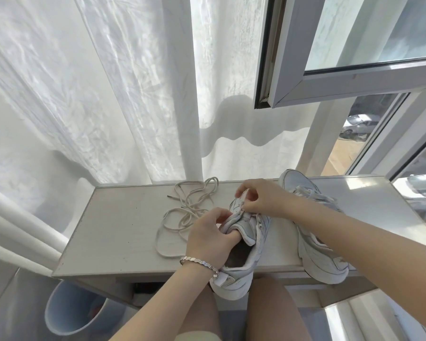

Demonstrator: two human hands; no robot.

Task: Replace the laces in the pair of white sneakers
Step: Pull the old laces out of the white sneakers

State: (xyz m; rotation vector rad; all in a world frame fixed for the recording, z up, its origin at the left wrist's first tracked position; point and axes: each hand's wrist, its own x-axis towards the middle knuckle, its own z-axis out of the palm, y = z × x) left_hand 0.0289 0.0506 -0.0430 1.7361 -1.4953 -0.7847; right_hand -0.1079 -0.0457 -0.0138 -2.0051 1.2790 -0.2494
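Observation:
A white sneaker (241,267) lies on the pale tabletop (123,230), its heel hanging over the near edge. My left hand (209,236) grips its tongue, thumb tucked inside the opening. My right hand (261,198) pinches the upper near the front eyelets; whether a lace is between the fingers I cannot tell. The second white sneaker (315,242) stands to the right, still laced, partly hidden by my right forearm. A loose off-white lace (190,205) lies tangled on the table left of the hands.
White curtains (96,94) hang behind the table. An open window sash (342,82) juts in at the upper right. A pale blue bin (67,313) stands on the floor at the lower left. My bare knees are under the table edge.

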